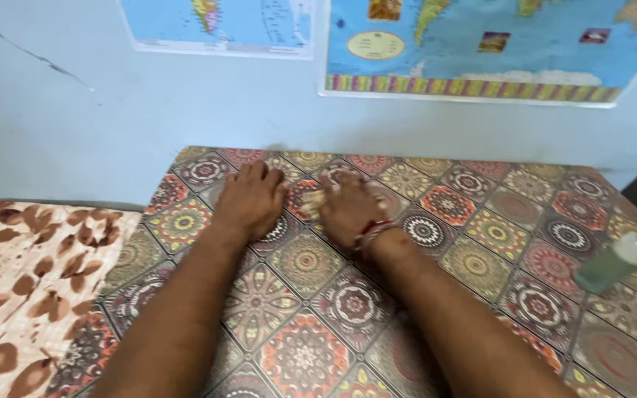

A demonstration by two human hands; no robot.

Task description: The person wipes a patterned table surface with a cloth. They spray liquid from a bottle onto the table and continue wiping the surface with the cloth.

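The right hand lies knuckles up with its fingers curled over a small pale object, seemingly a bit of cloth or sponge, though motion blur makes its kind hard to tell; only a pale edge shows at the hand's left side, so the hold looks like a downward press rather than a pinch, which suits rubbing it along the surface. The left hand lies palm down, fingers loosely together and holding nothing; set just beside the object, it seems placed to steady the body or the covering. A red thread band circles the right wrist.

Both hands rest near the back edge of the table, left of its middle (its top is covered in a patterned sheet of round floral tiles); the forearms reach in from the near edge. Toward the right edge a clear bottle with pale green liquid sits well apart from the hands. Off the left edge lies a cream cloth with brown leaf print; two maps hang on the pale blue wall behind.
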